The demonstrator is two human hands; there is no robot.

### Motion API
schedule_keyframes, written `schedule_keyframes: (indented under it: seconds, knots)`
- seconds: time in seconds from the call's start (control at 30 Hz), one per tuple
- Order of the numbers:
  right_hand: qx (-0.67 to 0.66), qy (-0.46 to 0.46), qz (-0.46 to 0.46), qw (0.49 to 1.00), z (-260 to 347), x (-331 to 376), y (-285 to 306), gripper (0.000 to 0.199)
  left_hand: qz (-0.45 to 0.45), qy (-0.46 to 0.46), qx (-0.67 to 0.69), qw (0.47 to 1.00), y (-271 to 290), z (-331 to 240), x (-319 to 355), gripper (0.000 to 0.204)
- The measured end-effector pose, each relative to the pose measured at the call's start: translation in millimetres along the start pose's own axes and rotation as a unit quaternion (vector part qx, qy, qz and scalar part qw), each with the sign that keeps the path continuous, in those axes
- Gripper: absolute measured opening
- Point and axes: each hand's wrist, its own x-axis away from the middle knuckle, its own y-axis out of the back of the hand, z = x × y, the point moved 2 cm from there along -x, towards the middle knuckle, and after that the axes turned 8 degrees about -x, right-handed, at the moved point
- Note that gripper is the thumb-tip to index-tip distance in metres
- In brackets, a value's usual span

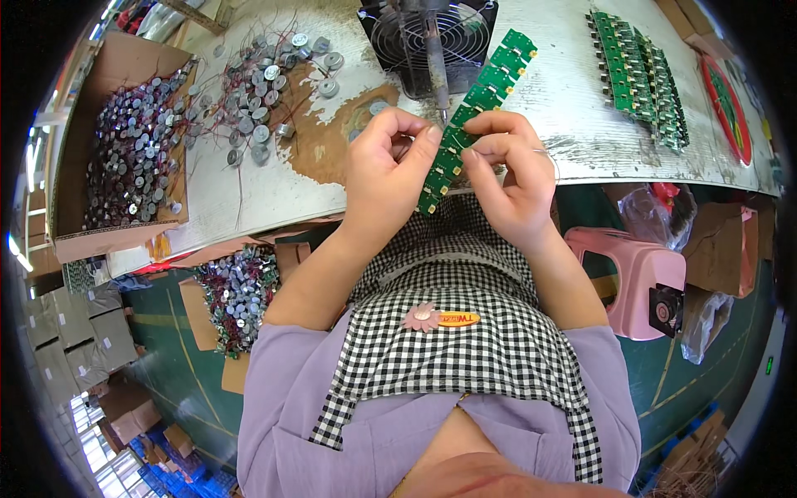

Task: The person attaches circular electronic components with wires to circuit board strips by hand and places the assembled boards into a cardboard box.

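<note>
The left hand (382,166) was curled almost closed, its thumb near its bent forefinger, at the left edge of a green strip (483,95); whether anything was pinched there, I could not tell. The right hand (519,174) had the tips of its thumb and forefinger bent onto the strip's right edge, only a small gap between them, and had hold of it. The strip, a row of small circuit boards, slanted between the two hands, its upper end over the table (573,158) and its lower end by the apron (457,357).

An iron (433,62) pointed down in front of a black fan (473,37), its tip just beside the strip's left edge. Left of the fan, metal discs (266,83) with thin red wires lay loose on the table, some over a bare brown patch (320,158). Farther left stood a carton (116,236) of similar discs. To the right, more green strips (627,70) lay side by side, near a red-rimmed tray (707,79).

Below the table, a second box (198,311) of parts stood at the left and a pink stool (627,286) at the right, with a small black fan unit (666,310) at its side.
</note>
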Motion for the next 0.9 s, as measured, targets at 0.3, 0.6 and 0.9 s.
schedule_keyframes:
  seconds: [0.3,0.6,0.9]
  knots:
    - [0.044,0.02,0.006,0.999,2,-12,-4,0.01,-0.031,-0.023,-0.025,0.999,-2,-2,-5,0.011]
    - [0.072,0.052,-0.019,0.996,3,0,-1,0.016,-0.004,-0.002,0.011,1.0,-4,3,2,0.011]
    - [-0.132,-0.159,-0.123,0.971,-11,3,12,0.006,-0.15,-0.29,-0.335,0.884,69,-14,-44,0.022]
